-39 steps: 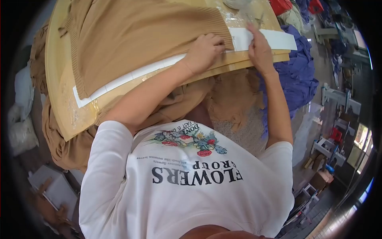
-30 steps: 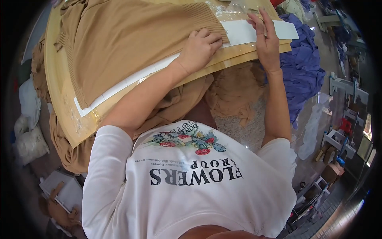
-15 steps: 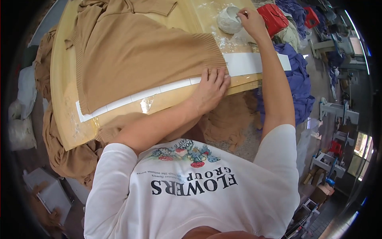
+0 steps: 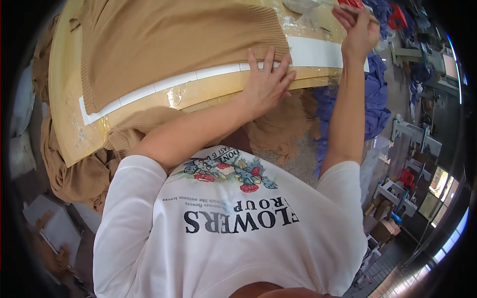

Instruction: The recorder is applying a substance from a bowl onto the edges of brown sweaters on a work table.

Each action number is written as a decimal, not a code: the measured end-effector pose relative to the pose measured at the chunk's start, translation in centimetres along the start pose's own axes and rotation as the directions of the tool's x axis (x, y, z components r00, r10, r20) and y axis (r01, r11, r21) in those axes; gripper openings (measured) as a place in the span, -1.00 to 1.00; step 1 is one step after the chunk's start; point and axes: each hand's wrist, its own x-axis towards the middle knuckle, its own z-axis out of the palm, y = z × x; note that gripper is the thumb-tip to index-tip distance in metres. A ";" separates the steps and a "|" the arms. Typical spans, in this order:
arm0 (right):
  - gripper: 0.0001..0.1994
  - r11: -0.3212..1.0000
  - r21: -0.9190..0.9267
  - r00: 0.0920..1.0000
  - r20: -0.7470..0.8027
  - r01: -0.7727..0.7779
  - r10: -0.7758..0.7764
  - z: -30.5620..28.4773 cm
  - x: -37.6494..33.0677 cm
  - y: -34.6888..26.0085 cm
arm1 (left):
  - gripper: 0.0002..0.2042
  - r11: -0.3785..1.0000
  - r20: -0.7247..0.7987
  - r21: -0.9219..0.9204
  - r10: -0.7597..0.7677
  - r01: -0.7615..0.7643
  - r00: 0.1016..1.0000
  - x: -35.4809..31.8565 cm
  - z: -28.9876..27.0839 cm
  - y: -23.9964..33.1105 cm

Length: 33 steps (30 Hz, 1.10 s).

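Note:
A tan knitted sweater (image 4: 174,42) lies spread on the yellowish tabletop (image 4: 58,102), with a white ruled board (image 4: 315,52) showing from under its near edge and right end. My left hand (image 4: 267,82) is open, its spread fingertips on the ribbed hem at the sweater's right corner. Up at the far right, my right hand (image 4: 358,32) is raised with fingers pinched together. Whatever it pinches is too small to make out. To the left of that hand, a whitish bowl (image 4: 301,4) is cut by the picture's top edge.
White powdery smears mark the tabletop near the bowl. Purple cloth (image 4: 375,102) is heaped off the right edge, near a red plastic item (image 4: 397,17). More tan knitwear (image 4: 74,174) hangs at the left and below the near edge. Machines and stools stand along the right.
My right hand has left the bowl and moved to the right. My left hand's fingers have spread wider on the hem. The view has shifted, so the table sits higher in the picture.

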 end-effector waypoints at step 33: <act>-0.91 0.958 -0.265 0.917 0.345 -0.110 0.201 7.7 -14.8 -0.6 | -0.44 -0.837 -0.511 0.545 -0.285 0.049 0.811 3.0 6.4 2.5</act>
